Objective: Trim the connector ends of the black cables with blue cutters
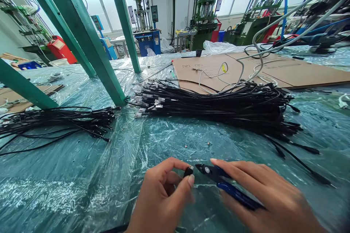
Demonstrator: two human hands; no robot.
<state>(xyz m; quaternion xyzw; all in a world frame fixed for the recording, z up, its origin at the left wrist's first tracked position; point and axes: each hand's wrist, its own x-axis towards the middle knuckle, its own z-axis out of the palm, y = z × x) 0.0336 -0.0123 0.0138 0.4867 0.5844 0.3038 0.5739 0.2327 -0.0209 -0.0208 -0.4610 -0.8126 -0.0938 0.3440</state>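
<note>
Between the thumb and forefinger of my left hand (pixel 165 193) is a small black cable connector (pixel 188 171), its metal tip pointing right. My right hand (pixel 262 189) grips blue-handled cutters (pixel 237 194). The dark jaws of the cutters lie just right of the connector, with a small gap between them. Part of a black cable shows below my left hand at the bottom edge. Beyond both hands a thick bundle of black cables (pixel 218 107) lies across the plastic-covered table (pixel 169 138).
A smaller pile of black cables (pixel 62 123) lies at the left, near green metal posts (pixel 90 40). Flat cardboard (pixel 295 69) with a loose white cable (pixel 242 67) lies behind the big bundle. Machines (pixel 205 7) stand in the background.
</note>
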